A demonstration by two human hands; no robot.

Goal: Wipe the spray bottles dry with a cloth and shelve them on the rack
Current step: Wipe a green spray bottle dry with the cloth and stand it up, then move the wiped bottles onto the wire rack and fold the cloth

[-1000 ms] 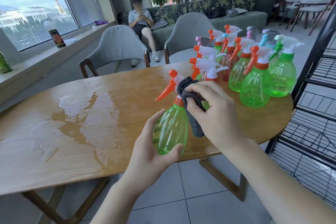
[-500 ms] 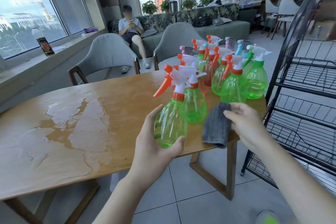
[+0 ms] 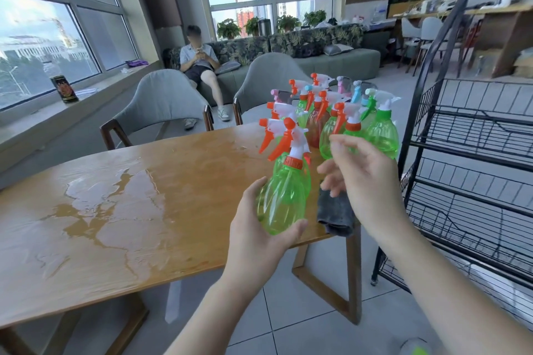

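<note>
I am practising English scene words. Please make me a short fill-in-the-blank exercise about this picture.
1. The left hand holds a ____ spray bottle.
2. The grey cloth lies on the ____.
3. The right hand holds ____.
4. The black rack stands to the table's ____.

Missing words: green; table; nothing; right

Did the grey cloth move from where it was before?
Yes. The cloth came off the held bottle and went down to the table edge by the rack; the right hand let go.
</note>
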